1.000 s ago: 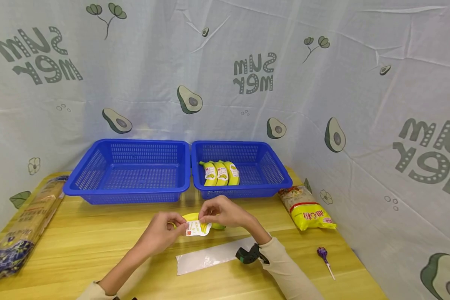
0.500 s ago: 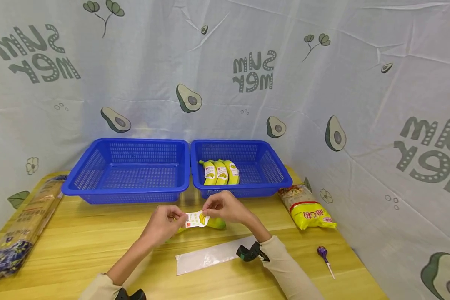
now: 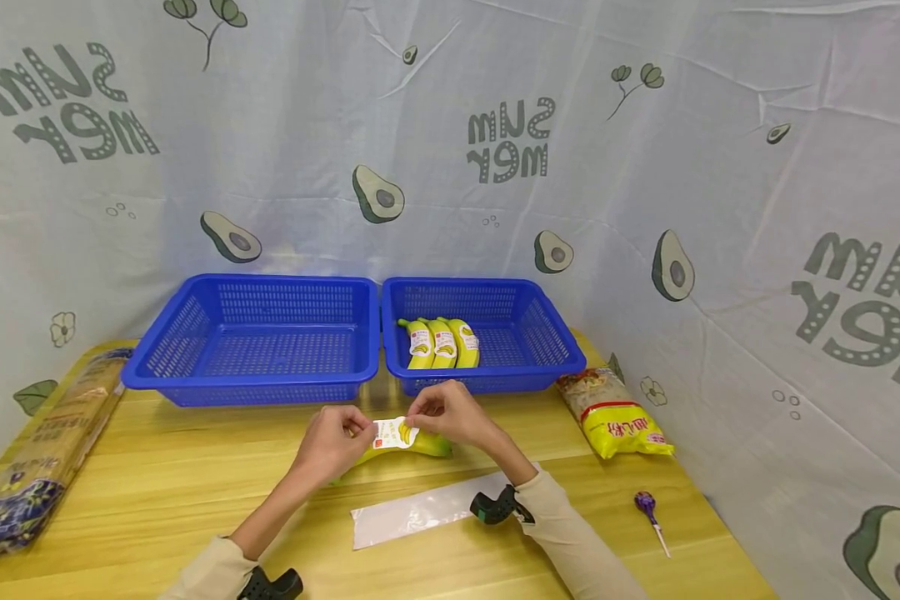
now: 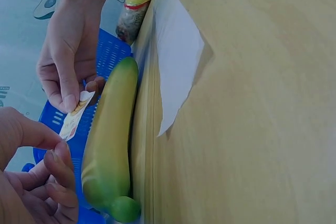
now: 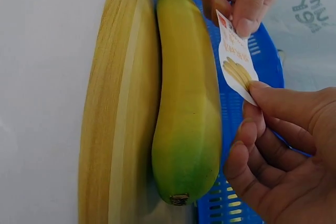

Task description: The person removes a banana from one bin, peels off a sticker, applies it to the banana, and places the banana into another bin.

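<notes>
Both hands had lifted the small white printed sticker (image 3: 394, 432) off the yellow-green plastic banana (image 3: 420, 445); left hand (image 3: 332, 443) and right hand (image 3: 450, 414) fingers pinched opposite ends. Judged risk: the sticker folding onto itself if tension slackened.

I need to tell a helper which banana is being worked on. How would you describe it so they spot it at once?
Start at the two blue baskets at the back of the wooden table. Just in front of them one banana lies alone on the wood, under both hands, which pinch a sticker. Unlike the three bananas in the right basket, it bears no label.
</notes>
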A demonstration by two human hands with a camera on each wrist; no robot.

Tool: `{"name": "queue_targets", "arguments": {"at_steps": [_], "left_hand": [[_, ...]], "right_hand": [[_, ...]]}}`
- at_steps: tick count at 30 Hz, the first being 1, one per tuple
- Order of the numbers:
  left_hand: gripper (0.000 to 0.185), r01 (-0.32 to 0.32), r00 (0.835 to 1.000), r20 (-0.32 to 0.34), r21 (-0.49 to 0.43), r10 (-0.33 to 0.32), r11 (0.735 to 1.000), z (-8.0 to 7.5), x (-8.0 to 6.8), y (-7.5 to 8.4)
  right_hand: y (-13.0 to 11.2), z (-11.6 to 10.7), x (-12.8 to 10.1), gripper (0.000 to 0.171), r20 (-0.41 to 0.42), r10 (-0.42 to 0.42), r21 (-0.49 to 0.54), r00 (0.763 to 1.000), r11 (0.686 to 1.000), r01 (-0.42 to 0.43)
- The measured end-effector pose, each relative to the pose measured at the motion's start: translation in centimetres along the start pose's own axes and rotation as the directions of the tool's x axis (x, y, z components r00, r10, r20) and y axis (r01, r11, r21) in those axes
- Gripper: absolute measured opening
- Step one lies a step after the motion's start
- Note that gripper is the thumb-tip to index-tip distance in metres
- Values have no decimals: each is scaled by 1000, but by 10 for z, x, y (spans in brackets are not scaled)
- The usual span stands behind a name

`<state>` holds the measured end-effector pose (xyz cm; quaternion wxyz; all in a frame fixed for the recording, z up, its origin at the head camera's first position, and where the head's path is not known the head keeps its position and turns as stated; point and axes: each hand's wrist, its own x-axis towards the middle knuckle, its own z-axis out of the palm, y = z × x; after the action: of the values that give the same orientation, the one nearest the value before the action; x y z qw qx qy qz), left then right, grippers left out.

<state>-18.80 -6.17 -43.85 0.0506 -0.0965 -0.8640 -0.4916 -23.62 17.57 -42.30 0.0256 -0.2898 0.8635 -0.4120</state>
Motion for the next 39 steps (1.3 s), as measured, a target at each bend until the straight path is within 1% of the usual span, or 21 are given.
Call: {"name": "queue_targets", "arguments": {"at_steps": [5,10,15,23,29,35,39], "left_hand": [[13,20,1000,0,13,-20,1000,1,0,-1],[12,17,1000,-10,30,-16,999,3,0,-2],[12,15,1000,-26,55,-14,998,4,1,-4],[14,-15,999,-51,82,19,997,9,1,-5],[16,-37,996,-74,113,46,993,12,0,-6],[17,-41,995,-84,127,52,991,14,-2,-6],[18,-36,995,-87,139,48,990,15,-2,-6]], "right_hand": [[1,2,0,7,-14,7,-29,1000,1000,-7],[2,5,0,9,-31,-3,-71,1000,997,1],[3,7,1,10,-39,-8,-89,999,996,5],[2,8,-1,10,-47,-19,-94,999,995,14],[5,10,1,10,-53,-24,-117,998,993,18],[8,11,1,10,-49,-37,-127,998,991,30],[8,12,1,8,-54,-70,-125,996,990,63]]}}
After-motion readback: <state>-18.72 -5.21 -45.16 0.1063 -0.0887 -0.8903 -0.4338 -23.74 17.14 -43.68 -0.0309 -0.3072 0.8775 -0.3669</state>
